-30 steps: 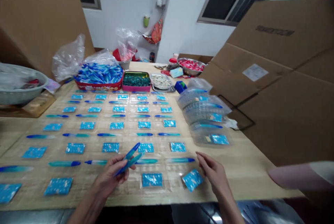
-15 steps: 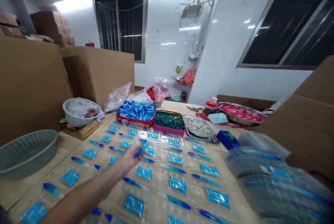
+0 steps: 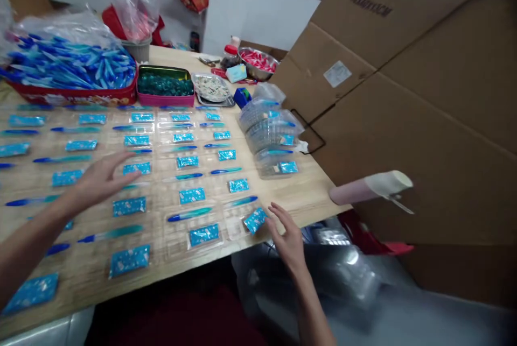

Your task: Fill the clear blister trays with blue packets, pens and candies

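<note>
Right fingers beside illegibly printed packet

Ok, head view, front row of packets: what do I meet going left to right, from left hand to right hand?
Left hand → straighter packet → tilted packet → right hand.

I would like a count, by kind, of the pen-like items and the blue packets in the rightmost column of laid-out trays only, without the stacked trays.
Blue packets: 5 (the nearest lies askew by the right hand)
Pen-like items: 5
Total: 10
</note>
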The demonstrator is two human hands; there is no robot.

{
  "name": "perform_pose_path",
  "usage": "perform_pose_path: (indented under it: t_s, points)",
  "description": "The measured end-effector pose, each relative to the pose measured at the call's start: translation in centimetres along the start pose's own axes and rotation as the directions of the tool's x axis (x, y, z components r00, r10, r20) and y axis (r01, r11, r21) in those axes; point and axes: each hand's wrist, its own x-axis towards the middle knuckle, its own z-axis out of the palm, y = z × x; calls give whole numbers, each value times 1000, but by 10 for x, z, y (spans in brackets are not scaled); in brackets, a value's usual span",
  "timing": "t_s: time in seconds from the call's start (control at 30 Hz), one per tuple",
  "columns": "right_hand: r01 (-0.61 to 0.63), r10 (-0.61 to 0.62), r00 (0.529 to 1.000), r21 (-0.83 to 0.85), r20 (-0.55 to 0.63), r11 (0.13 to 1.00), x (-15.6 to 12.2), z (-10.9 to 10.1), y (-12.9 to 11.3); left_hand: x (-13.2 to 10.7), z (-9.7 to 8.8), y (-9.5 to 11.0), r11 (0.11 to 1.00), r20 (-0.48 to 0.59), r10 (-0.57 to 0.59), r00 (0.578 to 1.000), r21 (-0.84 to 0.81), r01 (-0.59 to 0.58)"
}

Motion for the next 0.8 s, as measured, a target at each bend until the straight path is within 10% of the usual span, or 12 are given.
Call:
perform_pose_path:
  t_s: [0.27,0.47,0.8]
  points:
    - [217,-204,976,-209,79,954,-30,21,15,-107,55,21,983,-53,70,996,175,-60]
    - [242,-270,961,-303,-52,922,-34,31,4,-140,75,45,972,-75,49,996,232,-30]
    - [399,-398,915,-305,68,865,-43,50,16,-163,92,68,963,94,-14,996,271,-12]
